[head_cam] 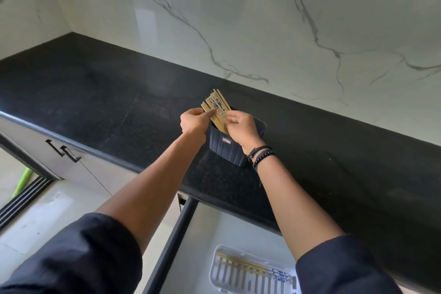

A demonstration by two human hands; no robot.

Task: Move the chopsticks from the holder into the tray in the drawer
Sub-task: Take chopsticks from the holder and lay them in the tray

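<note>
- Both arms reach forward over the black bench, sleeves pushed up.
- The left hand has its fingers pressed together, pinching the left edge of the chopsticks.
- The right hand, with bead bands on the wrist, curls its fingers round the same bunch.
- The chopsticks stand tilted in the dark holder on the bench.
- Below, the open drawer has a white tray with a few sticks lying in it.

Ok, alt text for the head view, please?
The left hand and right hand pinch chopsticks standing in a dark holder on a black counter. Below, an open drawer holds a white tray with more chopsticks in it.
</note>
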